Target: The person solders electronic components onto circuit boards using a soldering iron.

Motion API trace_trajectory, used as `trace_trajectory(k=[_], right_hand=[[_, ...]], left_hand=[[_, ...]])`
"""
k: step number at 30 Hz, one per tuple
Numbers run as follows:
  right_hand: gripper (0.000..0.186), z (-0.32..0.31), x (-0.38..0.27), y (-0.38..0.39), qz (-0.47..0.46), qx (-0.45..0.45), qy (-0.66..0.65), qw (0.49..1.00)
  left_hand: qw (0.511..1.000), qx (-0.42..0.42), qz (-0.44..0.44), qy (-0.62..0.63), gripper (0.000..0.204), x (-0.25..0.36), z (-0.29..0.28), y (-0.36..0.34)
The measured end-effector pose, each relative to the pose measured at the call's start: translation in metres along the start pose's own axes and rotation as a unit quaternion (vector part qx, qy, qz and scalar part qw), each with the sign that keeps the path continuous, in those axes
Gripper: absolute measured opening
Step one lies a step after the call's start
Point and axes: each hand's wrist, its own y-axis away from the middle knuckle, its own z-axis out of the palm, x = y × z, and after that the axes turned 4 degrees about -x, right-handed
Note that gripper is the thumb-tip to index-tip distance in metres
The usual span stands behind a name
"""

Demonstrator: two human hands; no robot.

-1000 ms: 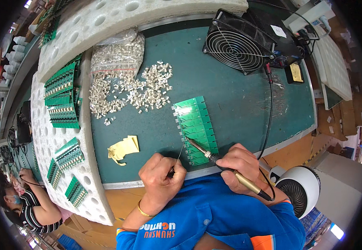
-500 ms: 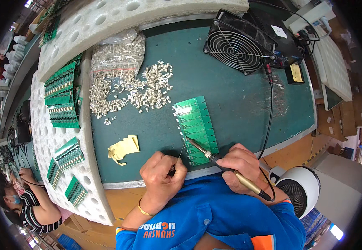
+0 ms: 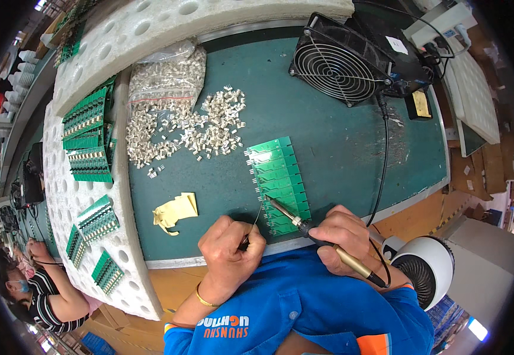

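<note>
My left hand is closed around a thin solder wire, which rises from my fingers toward the left edge of a green circuit board panel; a dark piece in my grip is too hidden to name. My right hand grips a soldering iron, its tip resting at the pins along that left edge, near the wire's end. The panel lies flat on the teal bench. Crumpled yellow paper lies left of it, below a pile of small white connectors.
Pale foam slabs with board stacks border the left. A connector bag, black fan, sponge holder, iron cable and white round fan surround me. A co-worker works at left.
My hands and the iron are almost still, the iron's tip staying at the panel's left edge. The co-worker's head and hand have shifted slightly.
</note>
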Motion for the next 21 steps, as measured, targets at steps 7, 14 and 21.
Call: trace_trajectory(k=[7, 14, 21], right_hand=[[0.030, -0.0017, -0.0003, 0.0010, -0.003, -0.009, 0.008, 1.000], [0.034, -0.0019, -0.0011, 0.0055, -0.024, -0.033, 0.022, 0.999], [0.036, -0.0014, -0.0004, 0.0070, -0.037, -0.036, 0.031, 0.998]], left_hand=[[1.000, -0.010, -0.001, -0.001, 0.010, 0.0000, -0.0004, 0.0020], [1.000, -0.015, -0.003, 0.008, 0.009, -0.0014, -0.0006, 0.0039], [1.000, -0.021, -0.004, 0.008, 0.010, -0.0021, -0.0015, 0.0047]])
